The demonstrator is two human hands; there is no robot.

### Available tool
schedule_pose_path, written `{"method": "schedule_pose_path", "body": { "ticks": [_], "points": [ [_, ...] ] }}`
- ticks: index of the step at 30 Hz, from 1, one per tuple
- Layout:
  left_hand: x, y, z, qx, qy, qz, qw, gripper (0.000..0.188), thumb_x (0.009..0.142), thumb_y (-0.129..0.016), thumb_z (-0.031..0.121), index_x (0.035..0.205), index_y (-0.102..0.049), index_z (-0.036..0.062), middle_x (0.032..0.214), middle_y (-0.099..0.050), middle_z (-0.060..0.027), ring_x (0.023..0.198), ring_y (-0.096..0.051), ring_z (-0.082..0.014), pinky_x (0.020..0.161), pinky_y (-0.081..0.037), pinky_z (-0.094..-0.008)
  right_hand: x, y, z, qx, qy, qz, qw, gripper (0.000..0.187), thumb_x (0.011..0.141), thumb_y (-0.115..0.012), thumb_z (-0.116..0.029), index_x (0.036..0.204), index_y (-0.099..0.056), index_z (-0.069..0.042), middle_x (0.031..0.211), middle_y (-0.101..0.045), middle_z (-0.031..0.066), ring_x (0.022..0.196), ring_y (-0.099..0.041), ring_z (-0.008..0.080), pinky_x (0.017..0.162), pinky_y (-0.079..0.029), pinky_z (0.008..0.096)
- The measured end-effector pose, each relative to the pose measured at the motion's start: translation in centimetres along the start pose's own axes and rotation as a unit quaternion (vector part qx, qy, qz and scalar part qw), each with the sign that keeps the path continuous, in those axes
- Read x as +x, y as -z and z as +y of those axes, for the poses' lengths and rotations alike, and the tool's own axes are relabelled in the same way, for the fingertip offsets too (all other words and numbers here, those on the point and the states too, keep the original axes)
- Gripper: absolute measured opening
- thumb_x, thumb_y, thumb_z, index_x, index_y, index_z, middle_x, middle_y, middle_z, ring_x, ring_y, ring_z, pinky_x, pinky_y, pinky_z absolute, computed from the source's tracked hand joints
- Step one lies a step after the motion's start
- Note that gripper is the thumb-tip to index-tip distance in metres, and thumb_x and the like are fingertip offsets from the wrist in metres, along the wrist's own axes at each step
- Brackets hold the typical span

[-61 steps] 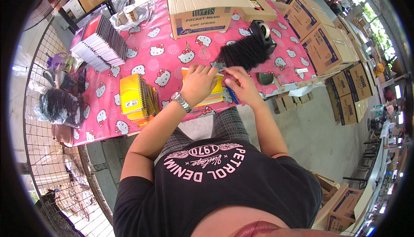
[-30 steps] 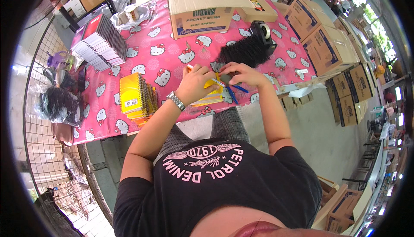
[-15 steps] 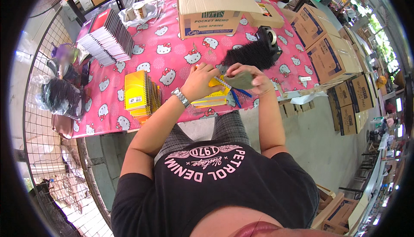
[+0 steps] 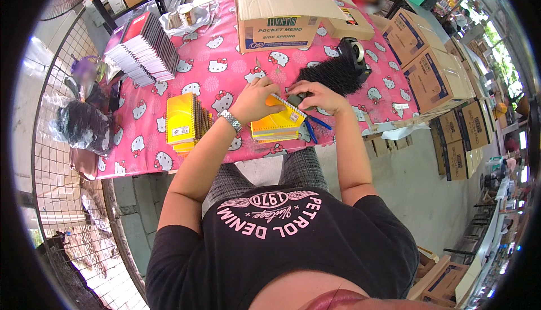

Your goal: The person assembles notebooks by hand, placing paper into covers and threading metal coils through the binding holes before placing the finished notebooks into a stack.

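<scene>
Yellow notebook (image 4: 287, 111) is gripped, tilted, in L hand (image 4: 255, 101), w/ coil edge (image 4: 290, 107) facing R hand (image 4: 322, 97); it's held over small stack of yellow notebooks (image 4: 274, 135) nr table's (image 4: 213, 80) front edge. Dark green pad (image 4: 297, 100) is pinched in R hand, nr coil edge. Blue-handled tool (image 4: 321, 123) is seen just beside stack; black coils (image 4: 339, 74) are heaped beyond.

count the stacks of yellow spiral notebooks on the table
2: the left stack, left of the left hand, and the right stack, beside the blue-handled tool. Others may be hidden.
</scene>
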State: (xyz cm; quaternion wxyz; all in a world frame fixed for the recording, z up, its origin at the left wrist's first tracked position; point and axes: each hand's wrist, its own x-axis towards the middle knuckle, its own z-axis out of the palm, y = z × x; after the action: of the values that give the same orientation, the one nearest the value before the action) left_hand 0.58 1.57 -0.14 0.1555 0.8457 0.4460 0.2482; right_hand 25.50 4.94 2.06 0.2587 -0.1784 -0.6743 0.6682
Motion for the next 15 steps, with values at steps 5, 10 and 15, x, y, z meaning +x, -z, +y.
{"method": "schedule_pose_path", "body": {
  "ticks": [5,10,15],
  "points": [
    [0.2,-0.4,-0.8,-0.119,0.001,-0.018,0.993,0.036,0.075,-0.078,0.025,0.102,-0.063,0.0078,0.103,-0.057,-0.012,0.101,-0.058,-0.0327,0.088,-0.048,-0.0406,0.8,0.0,0.1,-0.005,-0.029,0.007,1.0,0.052,0.068,-0.066,-0.015,0.118,-0.066,0.0,0.119,-0.058,0.0082,0.105,-0.056,0.0199,0.098,-0.042,0.0316],
    [0.2,-0.2,-0.6,-0.146,0.021,-0.019,0.989,0.031,0.077,-0.078,0.017,0.099,-0.062,0.0033,0.096,-0.059,-0.0107,0.09,-0.062,-0.028,0.082,-0.05,-0.0362,0.9,-0.9,-0.3,0.188,0.082,-0.038,0.978,0.05,0.068,-0.067,-0.01,0.117,-0.067,-0.002,0.115,-0.059,0.0082,0.104,-0.057,0.0199,0.097,-0.044,0.0321],
    [0.3,-0.1,-1.0,-0.178,0.034,-0.019,0.983,0.03,0.076,-0.079,0.016,0.099,-0.063,0.0034,0.094,-0.063,-0.0093,0.088,-0.063,-0.0232,0.08,-0.051,-0.0344,1.3,-0.5,0.4,0.117,0.016,-0.005,0.993,0.057,0.065,-0.07,-0.017,0.119,-0.064,0.002,0.12,-0.06,0.0104,0.108,-0.058,0.0196,0.099,-0.044,0.0321]
  ]
}}
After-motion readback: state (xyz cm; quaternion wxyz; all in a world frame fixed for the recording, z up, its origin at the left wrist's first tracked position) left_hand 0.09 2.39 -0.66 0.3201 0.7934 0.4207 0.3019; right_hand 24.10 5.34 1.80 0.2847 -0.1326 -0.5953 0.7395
